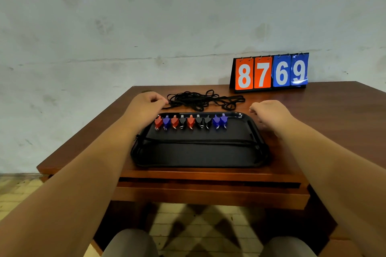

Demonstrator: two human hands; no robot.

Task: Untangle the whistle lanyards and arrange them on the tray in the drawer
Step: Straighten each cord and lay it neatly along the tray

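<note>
Currently I seem to be untangling: my left hand (149, 101) pinches a strand at the left end of the lanyards (194, 100), heaped on the tabletop (334, 110) behind the tray (198, 156). My right hand (269, 110) curls near the tray's far right corner. Whether it holds cord, I cannot tell. Next, probably, tease one loop free.

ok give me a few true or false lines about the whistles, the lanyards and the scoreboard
The whistles lie in a row on the black tray. True.
The lanyard tangle lies inside the tray. False: it lies on the table beyond it.
The scoreboard reads 8769. True.
The left hand rests on the scoreboard. False: it holds the tangle's left end.
</note>
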